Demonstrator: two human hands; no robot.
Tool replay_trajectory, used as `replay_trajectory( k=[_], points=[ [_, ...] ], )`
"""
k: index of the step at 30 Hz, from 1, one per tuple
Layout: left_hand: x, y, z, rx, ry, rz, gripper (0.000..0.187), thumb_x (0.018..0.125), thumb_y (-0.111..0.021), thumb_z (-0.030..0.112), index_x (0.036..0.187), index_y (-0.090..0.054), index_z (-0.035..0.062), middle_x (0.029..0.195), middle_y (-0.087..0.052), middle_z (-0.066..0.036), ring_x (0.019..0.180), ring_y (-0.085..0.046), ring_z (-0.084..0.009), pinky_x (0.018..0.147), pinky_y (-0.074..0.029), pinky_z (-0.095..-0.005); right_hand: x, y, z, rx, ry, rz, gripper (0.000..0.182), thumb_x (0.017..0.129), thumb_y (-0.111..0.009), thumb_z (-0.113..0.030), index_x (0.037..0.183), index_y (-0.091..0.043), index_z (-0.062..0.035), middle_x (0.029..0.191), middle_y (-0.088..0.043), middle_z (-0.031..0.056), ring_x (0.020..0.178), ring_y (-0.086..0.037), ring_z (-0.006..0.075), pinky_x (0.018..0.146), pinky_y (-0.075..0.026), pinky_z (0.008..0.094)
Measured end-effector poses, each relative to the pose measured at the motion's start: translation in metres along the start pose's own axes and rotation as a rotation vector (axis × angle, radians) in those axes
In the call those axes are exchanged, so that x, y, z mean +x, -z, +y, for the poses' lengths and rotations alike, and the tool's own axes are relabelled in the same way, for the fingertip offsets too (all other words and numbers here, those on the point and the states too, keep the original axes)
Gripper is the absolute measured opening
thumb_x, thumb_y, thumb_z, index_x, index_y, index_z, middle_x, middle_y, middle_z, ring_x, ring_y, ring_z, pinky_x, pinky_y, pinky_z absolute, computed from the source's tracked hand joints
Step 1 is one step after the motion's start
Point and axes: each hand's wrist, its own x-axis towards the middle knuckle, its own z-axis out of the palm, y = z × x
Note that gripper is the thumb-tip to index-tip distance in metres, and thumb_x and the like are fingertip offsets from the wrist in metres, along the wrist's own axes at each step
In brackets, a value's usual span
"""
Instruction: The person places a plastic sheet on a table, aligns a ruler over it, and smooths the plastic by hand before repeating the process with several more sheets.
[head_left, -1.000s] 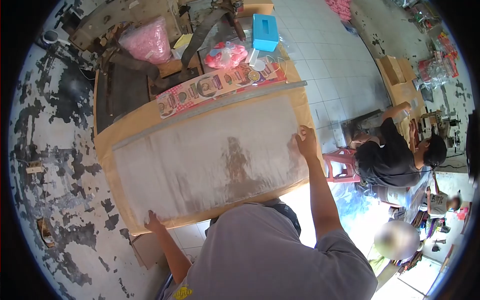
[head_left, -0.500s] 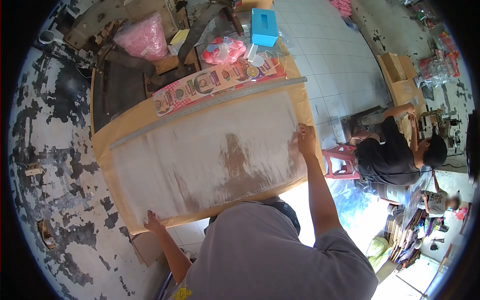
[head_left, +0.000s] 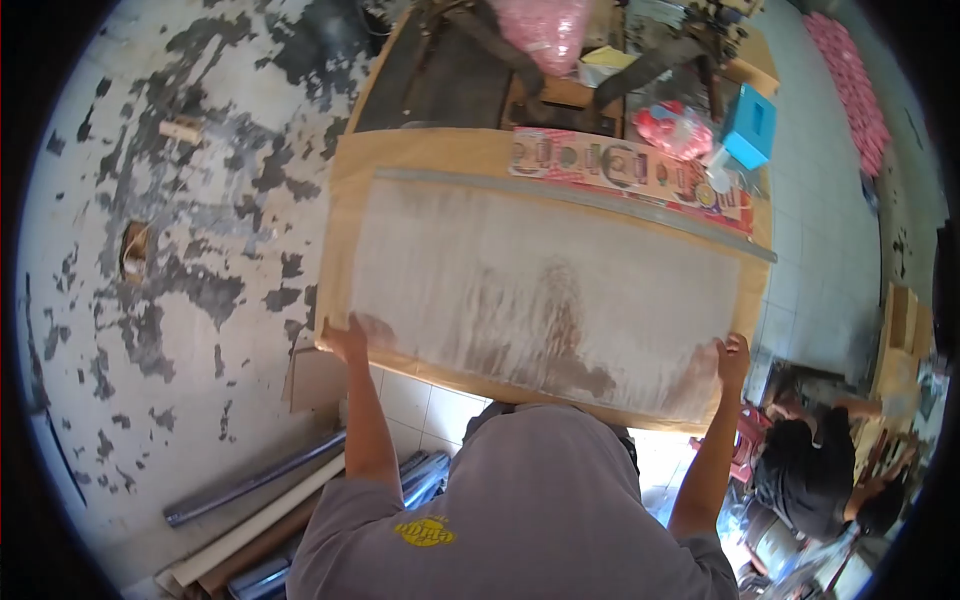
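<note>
Grey sheet (head_left: 540, 290) stretches crosswise (slightly aslant) between left hand (head_left: 345, 338), right hand (head_left: 733, 358).

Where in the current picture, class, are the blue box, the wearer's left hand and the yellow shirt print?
Blue box (head_left: 750, 127): head view, middle of its visible body.
Left hand (head_left: 347, 341): head view, back of the hand.
Yellow shirt print (head_left: 425, 532): head view, middle of the print.

Open room is stretching over the pale sheet (head_left: 450, 260); a long flat bar (head_left: 450, 181) and printed card (head_left: 620, 165) are bordering its far side.
</note>
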Motion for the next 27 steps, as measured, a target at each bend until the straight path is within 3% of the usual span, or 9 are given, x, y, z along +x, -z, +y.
replay_trajectory(
  k=[2, 5, 8, 11, 14, 20, 27],
  points=[
    [0.013, 0.006, 0.012, 0.141, -0.190, 0.015, 0.059, 0.086, -0.069, 0.041, 0.134, -0.054, 0.0093, 0.127, -0.057, -0.019, 0.120, -0.051, -0.0373, 0.096, -0.046, -0.0427, 0.006, 0.001, 0.003, -0.019, -0.016, -0.032, 0.036, 0.080, -0.079, -0.017, 0.108, -0.062, -0.0005, 0.088, -0.065, 0.0065, 0.075, -0.059, 0.0151, 0.068, -0.049, 0.0282],
    [0.047, -0.012, -0.004, -0.115, -0.313, -0.298, 0.040, 0.086, -0.070, 0.037, 0.115, -0.066, 0.0093, 0.107, -0.066, -0.017, 0.109, -0.059, -0.0341, 0.085, -0.051, -0.0386, 0.012, 0.004, 0.006, 0.080, -0.099, -0.084, 0.036, 0.078, -0.081, -0.016, 0.104, -0.062, -0.0005, 0.087, -0.064, 0.0048, 0.075, -0.058, 0.0142, 0.070, -0.048, 0.0282],
    [0.064, -0.022, -0.021, -0.362, -0.219, -0.517, 0.031, 0.085, -0.072, 0.034, 0.092, -0.068, 0.0046, 0.090, -0.067, -0.016, 0.089, -0.065, -0.0316, 0.076, -0.052, -0.0390, 0.015, 0.008, 0.005, 0.079, -0.119, -0.119, 0.034, 0.079, -0.080, -0.016, 0.102, -0.062, 0.0010, 0.086, -0.063, 0.0039, 0.076, -0.057, 0.0129, 0.070, -0.046, 0.0270],
    [0.066, -0.006, -0.020, -0.260, -0.379, -0.488, 0.033, 0.080, -0.077, 0.032, 0.078, -0.065, 0.0012, 0.077, -0.064, -0.015, 0.073, -0.064, -0.0312, 0.070, -0.052, -0.0390, 0.019, 0.009, 0.010, 0.087, -0.139, -0.153, 0.033, 0.080, -0.079, -0.016, 0.102, -0.062, 0.0020, 0.084, -0.063, 0.0044, 0.076, -0.057, 0.0125, 0.070, -0.046, 0.0271],
    [0.069, -0.002, -0.028, -0.258, -0.403, -0.515, 0.031, 0.075, -0.080, 0.027, 0.079, -0.064, 0.0005, 0.080, -0.066, -0.014, 0.078, -0.066, -0.0247, 0.070, -0.053, -0.0366, 0.025, 0.011, 0.013, 0.091, -0.211, -0.193, 0.032, 0.081, -0.078, -0.017, 0.102, -0.062, 0.0024, 0.084, -0.063, 0.0050, 0.075, -0.057, 0.0124, 0.068, -0.047, 0.0279],
    [0.066, 0.009, -0.018, -0.279, -0.423, -0.526, 0.032, 0.069, -0.081, 0.024, 0.070, -0.060, -0.0008, 0.083, -0.061, -0.016, 0.077, -0.064, -0.0306, 0.070, -0.052, -0.0388, 0.028, 0.018, 0.013, 0.130, -0.214, -0.294, 0.032, 0.085, -0.075, -0.021, 0.102, -0.062, 0.0018, 0.086, -0.065, 0.0061, 0.073, -0.058, 0.0133, 0.063, -0.048, 0.0293],
    [0.066, 0.010, -0.025, -0.326, -0.474, -0.517, 0.033, 0.072, -0.081, 0.026, 0.070, -0.060, 0.0004, 0.083, -0.061, -0.016, 0.076, -0.063, -0.0297, 0.071, -0.051, -0.0384, 0.025, 0.020, 0.004, 0.154, -0.264, -0.320, 0.031, 0.087, -0.073, -0.023, 0.103, -0.062, 0.0009, 0.088, -0.066, 0.0057, 0.079, -0.061, 0.0139, 0.066, -0.049, 0.0287]
  ],
)
